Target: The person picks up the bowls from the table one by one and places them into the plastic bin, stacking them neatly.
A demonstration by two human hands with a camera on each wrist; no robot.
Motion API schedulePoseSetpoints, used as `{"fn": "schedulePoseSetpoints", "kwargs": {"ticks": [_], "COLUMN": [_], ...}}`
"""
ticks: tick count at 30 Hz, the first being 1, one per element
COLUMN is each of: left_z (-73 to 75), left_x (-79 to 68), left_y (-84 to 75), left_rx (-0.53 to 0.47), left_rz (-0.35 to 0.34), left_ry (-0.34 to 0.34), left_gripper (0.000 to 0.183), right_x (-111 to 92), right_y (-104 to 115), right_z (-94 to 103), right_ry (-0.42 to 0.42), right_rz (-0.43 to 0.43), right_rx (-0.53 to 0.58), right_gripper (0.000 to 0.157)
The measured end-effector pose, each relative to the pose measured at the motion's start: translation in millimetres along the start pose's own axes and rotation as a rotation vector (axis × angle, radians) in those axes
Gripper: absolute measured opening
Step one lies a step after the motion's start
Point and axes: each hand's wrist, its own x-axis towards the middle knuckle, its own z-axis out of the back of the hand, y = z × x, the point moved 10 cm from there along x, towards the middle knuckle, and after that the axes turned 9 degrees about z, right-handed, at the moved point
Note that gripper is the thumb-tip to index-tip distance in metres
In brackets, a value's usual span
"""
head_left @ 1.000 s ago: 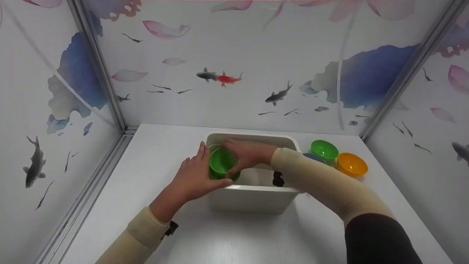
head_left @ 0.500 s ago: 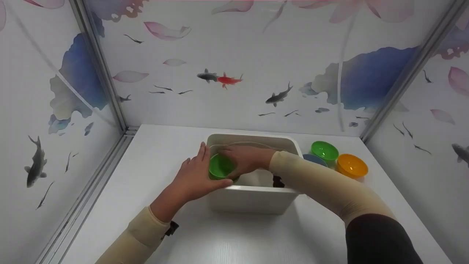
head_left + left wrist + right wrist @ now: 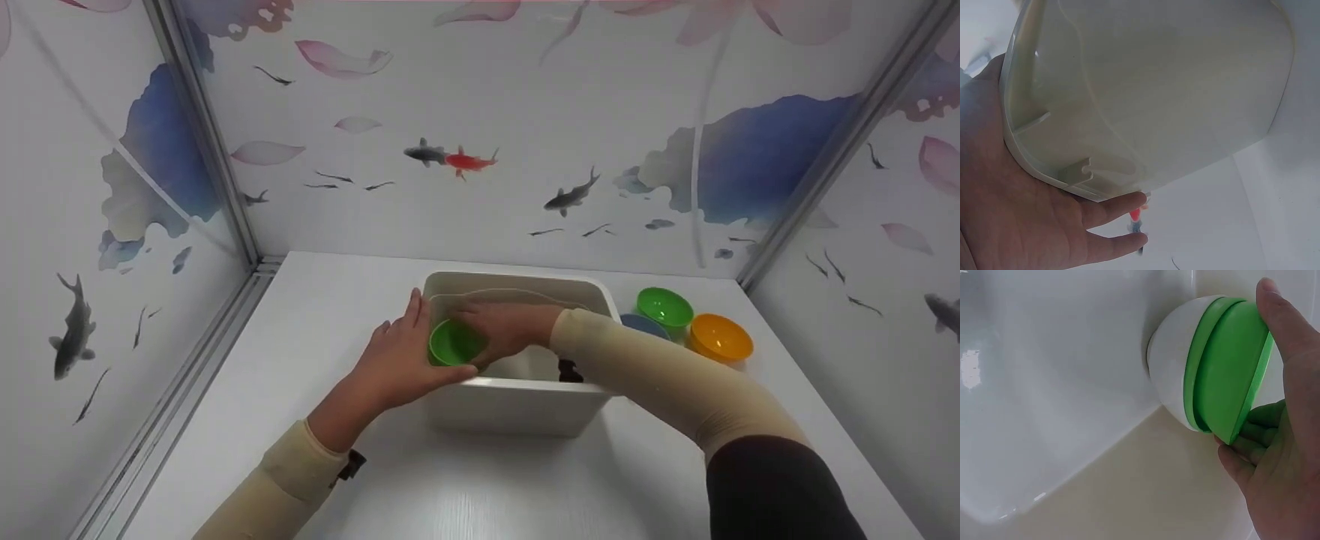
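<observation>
Left hand (image 3: 394,364): rests against the left rim of the bin (image 3: 517,409), fingers straight along the outside, thumb stretched over the front left corner.
Right hand (image 3: 510,326): reaches inside the bin, clamped on the rim of the held bowl (image 3: 452,346), thumb on 1 side, fingers curled at the opposite side.
Hands together or apart: apart, both near the bin's left end.
Held bowl: green, inside the bin near its front left corner, nested in the lower bowl (image 3: 1171,363).
Lower bowl: pale-sided, green-rimmed.
Bin: white, upright, by the middle of the desk's (image 3: 322,322) back edge.
Blue bowl (image 3: 643,324): just beside the bin's right side, partly hidden by the right sleeve (image 3: 660,367).
Green bowl (image 3: 665,306): mouth up, toward the desk's back right corner.
Orange bowl (image 3: 720,337): mouth up, near the desk's right edge; touching the green bowl or not, cannot tell.
Right sleeve: beige, black higher up.
</observation>
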Motion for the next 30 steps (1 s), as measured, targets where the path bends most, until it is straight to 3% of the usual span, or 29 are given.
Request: {"fn": "schedulePoseSetpoints", "kwargs": {"ticks": [8, 15, 30], "left_z": [1.6, 2.5, 3.4], "left_x": [-1.0, -1.7, -2.0], "left_y": [-2.5, -3.5, -3.5], "left_rx": [-0.009, -0.006, -0.011], "left_rz": [-0.008, -0.028, -0.017], "left_ry": [-0.006, -0.014, -0.017], "left_gripper": [0.14, 0.137, 0.137], "right_x": [2.2, 4.4, 2.8], "right_y": [-2.9, -3.9, -8.2], "right_z": [-3.8, -7.0, -5.9], "right_ry": [-0.016, 0.001, -0.002], "right_rz": [0.017, 0.021, -0.028], "right_rx": [0.069, 0.064, 0.072], "right_gripper": [0.102, 0.095, 0.101]}}
